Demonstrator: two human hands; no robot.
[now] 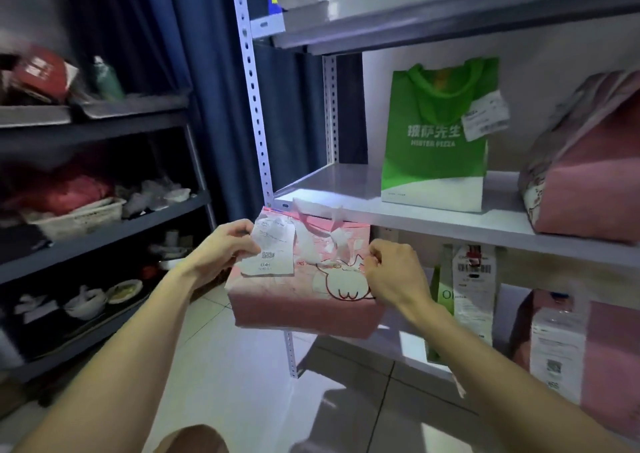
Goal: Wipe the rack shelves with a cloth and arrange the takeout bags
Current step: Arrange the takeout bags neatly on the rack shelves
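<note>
I hold a pink takeout bag (298, 300) with a cartoon drawing and a white receipt in the air, just below the front left corner of the white rack's middle shelf (408, 219). My left hand (225, 245) grips its left top edge by the receipt. My right hand (391, 272) grips its right top edge. On the middle shelf stands a green pizza bag (436, 148) with a receipt, and a second pink bag (588, 175) leans at the right. No cloth is in view.
The lower shelf holds a green-and-white bag (446, 279) with a long receipt and a pink bag (588, 366) at the right. The top shelf (450, 13) carries more bags. A dark rack (104, 217) with bowls and clutter stands at the left. Tiled floor lies below.
</note>
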